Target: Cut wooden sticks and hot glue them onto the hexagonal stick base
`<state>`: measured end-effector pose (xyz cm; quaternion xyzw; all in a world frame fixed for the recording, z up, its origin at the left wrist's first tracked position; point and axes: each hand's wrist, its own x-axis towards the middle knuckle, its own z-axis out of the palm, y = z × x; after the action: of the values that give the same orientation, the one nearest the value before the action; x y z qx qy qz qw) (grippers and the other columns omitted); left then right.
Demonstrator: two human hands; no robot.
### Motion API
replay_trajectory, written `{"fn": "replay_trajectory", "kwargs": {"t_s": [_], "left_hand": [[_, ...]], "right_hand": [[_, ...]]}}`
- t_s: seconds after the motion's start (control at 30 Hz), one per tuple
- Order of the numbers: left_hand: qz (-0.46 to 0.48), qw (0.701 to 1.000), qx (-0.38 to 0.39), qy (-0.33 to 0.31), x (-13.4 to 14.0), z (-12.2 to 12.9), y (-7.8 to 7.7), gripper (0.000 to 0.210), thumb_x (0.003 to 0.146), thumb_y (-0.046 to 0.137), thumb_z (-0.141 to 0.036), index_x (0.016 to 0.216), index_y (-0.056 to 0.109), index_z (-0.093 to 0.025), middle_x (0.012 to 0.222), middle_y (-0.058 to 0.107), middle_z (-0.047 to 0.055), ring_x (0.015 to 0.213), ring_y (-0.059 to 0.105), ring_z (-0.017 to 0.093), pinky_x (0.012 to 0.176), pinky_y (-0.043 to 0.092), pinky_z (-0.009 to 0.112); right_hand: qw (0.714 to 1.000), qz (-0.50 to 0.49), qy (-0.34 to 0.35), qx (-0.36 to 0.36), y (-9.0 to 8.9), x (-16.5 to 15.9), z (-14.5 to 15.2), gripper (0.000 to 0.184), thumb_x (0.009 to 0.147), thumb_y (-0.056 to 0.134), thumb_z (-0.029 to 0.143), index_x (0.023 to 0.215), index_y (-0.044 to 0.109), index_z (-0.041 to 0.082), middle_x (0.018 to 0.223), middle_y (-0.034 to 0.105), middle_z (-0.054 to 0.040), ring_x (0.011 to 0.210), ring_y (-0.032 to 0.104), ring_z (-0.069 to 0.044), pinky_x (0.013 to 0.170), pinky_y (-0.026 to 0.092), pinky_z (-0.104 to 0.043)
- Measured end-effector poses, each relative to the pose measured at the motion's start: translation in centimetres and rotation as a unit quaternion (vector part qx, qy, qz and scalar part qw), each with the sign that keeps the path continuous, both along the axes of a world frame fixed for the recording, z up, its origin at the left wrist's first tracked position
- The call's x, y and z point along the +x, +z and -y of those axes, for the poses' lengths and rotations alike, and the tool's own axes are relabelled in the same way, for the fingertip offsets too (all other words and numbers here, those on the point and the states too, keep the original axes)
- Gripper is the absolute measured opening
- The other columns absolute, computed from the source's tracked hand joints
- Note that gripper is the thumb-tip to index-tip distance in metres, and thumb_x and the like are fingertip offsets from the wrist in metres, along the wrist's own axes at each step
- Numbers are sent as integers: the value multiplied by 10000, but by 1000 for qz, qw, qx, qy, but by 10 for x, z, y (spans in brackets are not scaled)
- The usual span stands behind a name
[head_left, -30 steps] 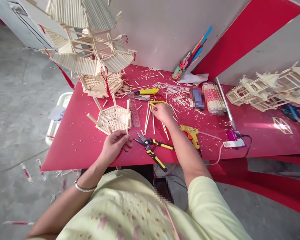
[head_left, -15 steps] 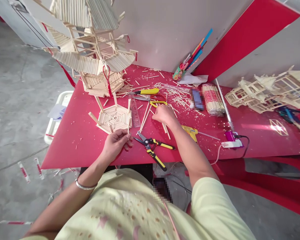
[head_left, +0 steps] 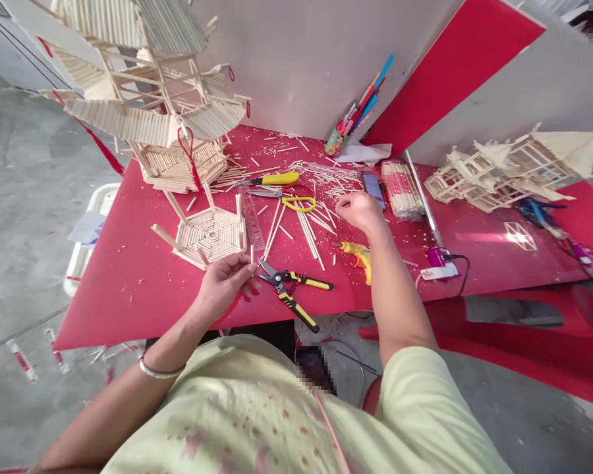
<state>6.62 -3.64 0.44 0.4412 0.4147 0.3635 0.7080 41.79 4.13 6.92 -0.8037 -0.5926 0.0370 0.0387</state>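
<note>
My left hand (head_left: 227, 276) pinches a short wooden stick (head_left: 252, 254) upright at the table's front. Just behind it lies a hexagonal stick base (head_left: 211, 234) with short posts standing at its corners. My right hand (head_left: 358, 209) is closed above the table near scattered wooden sticks (head_left: 310, 232); what its fingers hold, if anything, is hidden. Beside my left hand rest yellow-and-black cutters (head_left: 289, 284), their jaws apart. A yellow glue gun (head_left: 360, 255) lies below my right hand, partly behind the forearm. Scissors (head_left: 296, 199) and a clear ruler (head_left: 252, 220) lie between my hands.
A tall stick pagoda (head_left: 153, 118) with red tassels stands at the back left. Behind the sticks are a yellow utility knife (head_left: 277, 179), a cup of pens (head_left: 337, 139), a phone (head_left: 373, 189) and a bundle of sticks (head_left: 400, 189). Another stick model (head_left: 499, 172) lies right, past a power strip (head_left: 439, 271).
My right hand has moved right, away from the scissors and sticks, toward the phone. My left hand still pinches the stick. The whole view has shifted a little.
</note>
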Motion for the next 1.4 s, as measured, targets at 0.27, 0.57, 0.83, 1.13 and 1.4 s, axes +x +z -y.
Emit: {"fn": "replay_trajectory", "kwargs": {"t_s": [0.27,0.57,0.83,1.13,1.4], "left_hand": [[21,999,21,-41,31,-9,11,367,833,817,-469,890,670,-138,692,749,63,572,710,170,491,541,231],[30,999,-3,-14,32,-9,8,387,792,851,-460,889,663,-137,735,756,64,580,721,180,454,545,235],[37,998,-27,-30,40,-8,14,459,734,875,-517,889,695,-123,814,766,85,662,769,227,504,621,279],[42,997,-51,-36,26,2,17,541,666,917,-539,934,744,-102,780,784,108,734,794,269,587,668,325],[38,997,-46,-46,18,8,19,526,651,931,-541,868,749,-97,818,784,109,664,778,235,585,665,320]], "right_hand": [[997,-1,-10,-80,-30,30,-34,240,799,747,231,1019,822,288,1139,803,-34,1027,715,-233,911,529,-329],[995,-78,-17,-68,-18,26,-35,123,806,745,213,912,794,173,852,791,-70,827,722,-200,739,530,-279],[855,-498,143,-6,5,-66,66,365,869,752,532,855,781,169,716,740,-25,578,593,-113,537,450,-230],[852,-495,172,19,-16,-133,92,376,864,763,547,794,791,179,754,757,-10,651,623,-130,635,470,-244],[828,-534,168,25,-6,-138,93,412,867,735,599,886,769,190,826,730,-4,750,622,-154,708,481,-260]]}}
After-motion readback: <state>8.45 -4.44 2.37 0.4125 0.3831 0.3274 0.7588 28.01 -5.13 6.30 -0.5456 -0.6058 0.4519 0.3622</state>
